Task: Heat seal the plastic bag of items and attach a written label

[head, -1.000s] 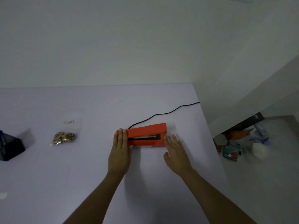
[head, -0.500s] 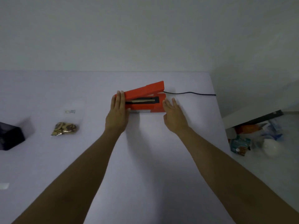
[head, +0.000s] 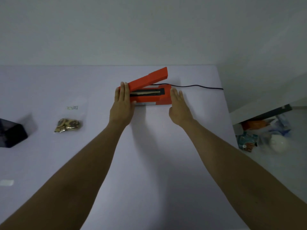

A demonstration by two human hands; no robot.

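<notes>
A red heat sealer (head: 147, 100) lies across the far middle of the white table (head: 149, 163), its lid (head: 149, 78) tilted up at the right end, showing the dark sealing strip. My left hand (head: 122, 105) lies over the sealer's left, hinged end, thumb against its front. My right hand (head: 178, 107) is flat with straight fingers, just beside the sealer's right end. To the left lies the clear plastic bag (head: 69, 125) of brownish items, with a small printed patch (head: 72, 107) near its top. Neither hand touches it.
The sealer's black cord (head: 199, 86) runs right, off the table edge. A black box (head: 10, 135) stands at the far left, and a small white slip (head: 6, 182) lies near the left front. Clutter (head: 259, 135) lies on the floor, right of the table.
The sealer's lid has swung up from nearly flat to clearly raised. Both hands have stayed at its two ends while the view shifted.
</notes>
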